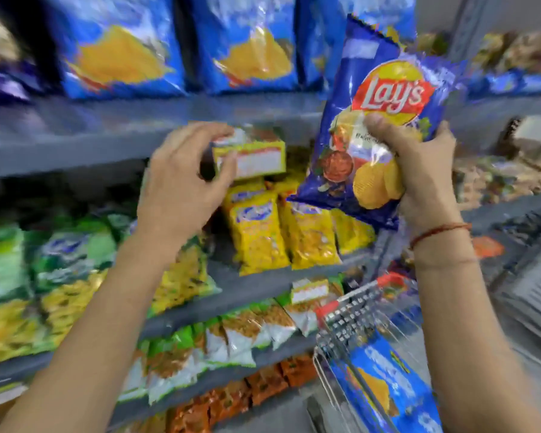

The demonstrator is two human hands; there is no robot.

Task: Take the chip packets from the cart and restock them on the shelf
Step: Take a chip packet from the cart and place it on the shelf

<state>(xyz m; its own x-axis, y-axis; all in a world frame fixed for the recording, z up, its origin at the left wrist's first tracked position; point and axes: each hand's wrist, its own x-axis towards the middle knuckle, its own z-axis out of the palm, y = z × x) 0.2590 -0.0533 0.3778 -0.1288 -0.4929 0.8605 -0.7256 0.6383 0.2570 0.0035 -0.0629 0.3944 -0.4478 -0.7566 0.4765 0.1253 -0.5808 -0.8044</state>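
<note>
My right hand grips the lower part of a dark blue Lay's chip packet and holds it upright in front of the grey shelf. Lighter blue chip bags stand in a row on that upper shelf. My left hand is raised to the shelf edge with its fingers curled at a yellow price tag, holding nothing that I can see. At the lower right stands the wire cart with a blue chip packet lying in it.
Yellow snack packets fill the shelf below the tag. Green bags sit to the left, white and green packets lower down, orange packets at the bottom. More snacks are stacked on the shelves at the right.
</note>
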